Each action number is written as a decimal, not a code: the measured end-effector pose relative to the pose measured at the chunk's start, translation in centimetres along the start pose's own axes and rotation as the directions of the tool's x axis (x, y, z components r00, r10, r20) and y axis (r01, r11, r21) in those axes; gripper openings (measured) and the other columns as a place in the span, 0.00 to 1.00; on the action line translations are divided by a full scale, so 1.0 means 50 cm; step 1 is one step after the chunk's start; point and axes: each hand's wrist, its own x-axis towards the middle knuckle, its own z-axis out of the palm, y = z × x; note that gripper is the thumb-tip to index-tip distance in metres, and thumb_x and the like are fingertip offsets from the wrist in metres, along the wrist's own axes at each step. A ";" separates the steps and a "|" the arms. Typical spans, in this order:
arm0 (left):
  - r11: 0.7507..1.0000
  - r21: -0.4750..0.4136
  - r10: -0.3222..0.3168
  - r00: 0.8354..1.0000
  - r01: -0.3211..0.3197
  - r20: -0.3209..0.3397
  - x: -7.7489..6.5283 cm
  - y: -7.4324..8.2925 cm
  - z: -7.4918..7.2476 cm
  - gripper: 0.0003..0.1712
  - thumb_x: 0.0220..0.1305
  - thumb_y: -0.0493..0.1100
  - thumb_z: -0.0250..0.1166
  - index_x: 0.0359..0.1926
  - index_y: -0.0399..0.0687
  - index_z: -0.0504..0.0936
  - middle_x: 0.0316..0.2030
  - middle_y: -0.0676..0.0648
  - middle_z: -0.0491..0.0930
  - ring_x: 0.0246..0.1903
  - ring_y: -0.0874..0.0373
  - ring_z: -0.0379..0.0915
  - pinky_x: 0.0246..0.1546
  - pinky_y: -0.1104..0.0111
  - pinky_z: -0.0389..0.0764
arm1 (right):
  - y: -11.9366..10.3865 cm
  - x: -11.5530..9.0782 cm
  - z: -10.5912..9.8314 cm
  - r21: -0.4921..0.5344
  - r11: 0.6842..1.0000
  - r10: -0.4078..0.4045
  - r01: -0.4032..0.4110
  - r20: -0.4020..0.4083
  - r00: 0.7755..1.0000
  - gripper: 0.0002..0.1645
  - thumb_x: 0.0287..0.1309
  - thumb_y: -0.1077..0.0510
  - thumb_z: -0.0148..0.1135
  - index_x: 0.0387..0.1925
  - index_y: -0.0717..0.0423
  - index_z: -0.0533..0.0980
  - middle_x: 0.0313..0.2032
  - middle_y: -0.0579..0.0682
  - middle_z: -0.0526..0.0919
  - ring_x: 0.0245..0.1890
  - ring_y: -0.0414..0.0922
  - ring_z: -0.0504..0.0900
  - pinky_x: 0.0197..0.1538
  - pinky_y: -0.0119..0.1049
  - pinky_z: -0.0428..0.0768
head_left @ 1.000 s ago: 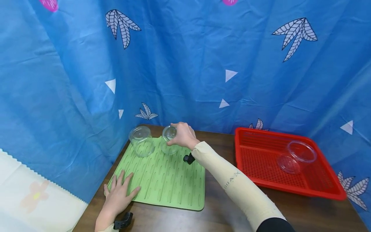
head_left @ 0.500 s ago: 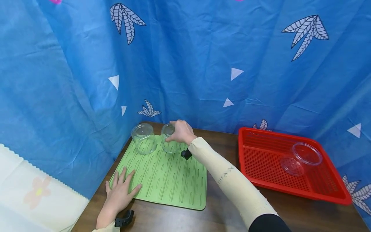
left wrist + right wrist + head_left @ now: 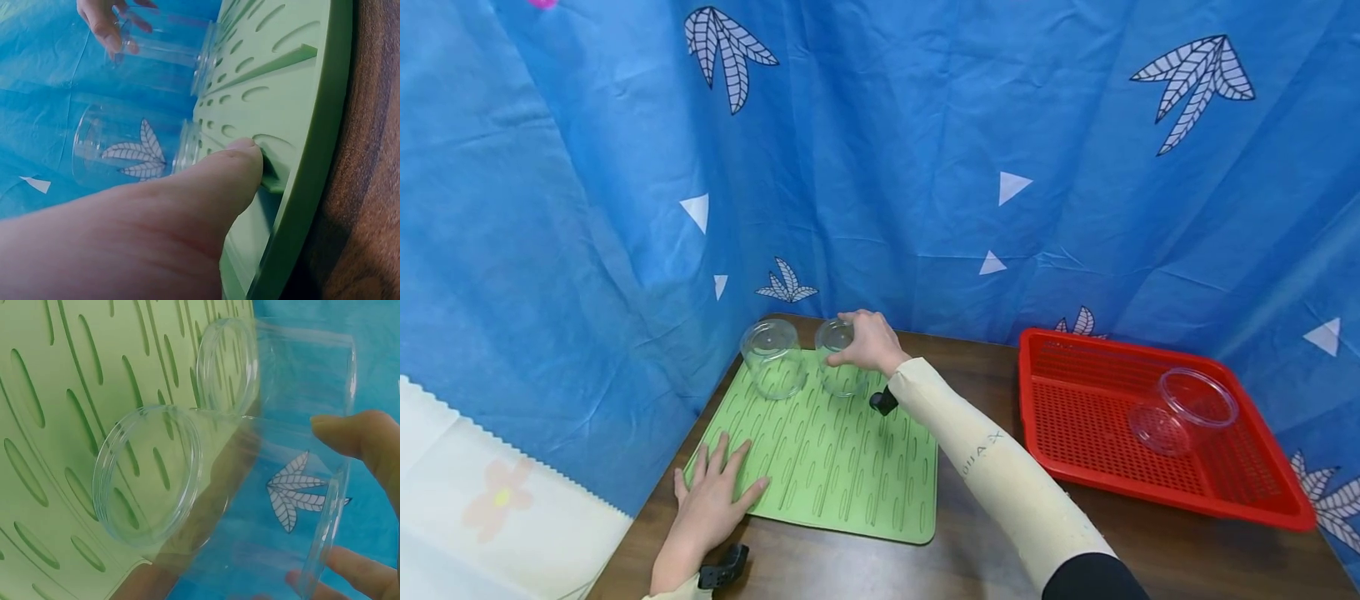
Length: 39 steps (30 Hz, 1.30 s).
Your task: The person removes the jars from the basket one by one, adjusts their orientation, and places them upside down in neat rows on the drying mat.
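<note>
My right hand (image 3: pixel 869 343) holds a clear plastic jar (image 3: pixel 841 379) near its upturned base, thumb on one side and fingers on the other. This jar stands upside down at the far side of a green ridged mat (image 3: pixel 842 475), its ringed rim (image 3: pixel 103 487) towards the mat. Just left of it, apart, is a second clear jar (image 3: pixel 778 367), also rim down. My left hand (image 3: pixel 709 508) rests with fingers spread on the mat's near left corner. Its thumb (image 3: pixel 240 162) presses the mat's edge in the left wrist view.
On the right of the brown wooden table (image 3: pixel 850 571) stands a red plastic basket (image 3: pixel 1026 417). A further clear jar (image 3: pixel 1198 398) lies tilted inside it. A blue patterned curtain (image 3: pixel 880 167) hangs close behind the table, and a white cloth (image 3: pixel 497 500) is at the left.
The head view has shifted slightly. The right hand's jar stands a touch closer to the left jar than a second ago; the left hand has stayed on the mat's corner.
</note>
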 end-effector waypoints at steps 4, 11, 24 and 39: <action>1.000 0.014 0.006 1.000 -0.006 0.002 0.002 0.001 0.001 0.46 0.77 0.64 0.66 0.81 0.39 0.68 0.81 0.21 0.49 0.78 0.13 0.36 0.63 0.10 0.35 | -0.002 -0.003 -0.003 -0.007 1.000 -0.003 0.003 -0.002 1.000 0.57 0.50 0.42 0.90 0.78 0.54 0.74 0.68 0.53 0.83 0.66 0.55 0.79 0.63 0.46 0.82; 1.000 -0.010 0.011 1.000 -0.011 -0.014 0.003 0.008 -0.003 0.47 0.76 0.64 0.68 0.80 0.37 0.69 0.81 0.22 0.50 0.78 0.14 0.37 0.63 0.11 0.35 | 0.005 -0.001 -0.008 0.026 1.000 0.009 -0.009 0.000 1.000 0.57 0.50 0.42 0.90 0.78 0.54 0.74 0.70 0.53 0.81 0.67 0.55 0.78 0.61 0.45 0.83; 0.999 -0.017 0.034 0.998 -0.035 -0.046 0.003 0.004 0.004 0.47 0.75 0.66 0.67 0.79 0.39 0.70 0.81 0.22 0.51 0.78 0.14 0.38 0.63 0.11 0.34 | 0.001 -0.012 -0.010 0.018 0.999 0.035 -0.035 0.009 0.999 0.64 0.50 0.41 0.90 0.83 0.50 0.67 0.76 0.55 0.75 0.72 0.55 0.76 0.66 0.51 0.82; 1.000 0.002 -0.014 0.999 0.014 0.029 0.003 0.001 0.003 0.49 0.77 0.69 0.64 0.81 0.39 0.67 0.82 0.23 0.47 0.79 0.15 0.34 0.64 0.12 0.33 | -0.030 -0.049 -0.036 -0.065 0.997 0.044 -0.043 0.018 0.999 0.78 0.48 0.33 0.89 0.89 0.50 0.53 0.81 0.60 0.65 0.77 0.58 0.71 0.66 0.52 0.83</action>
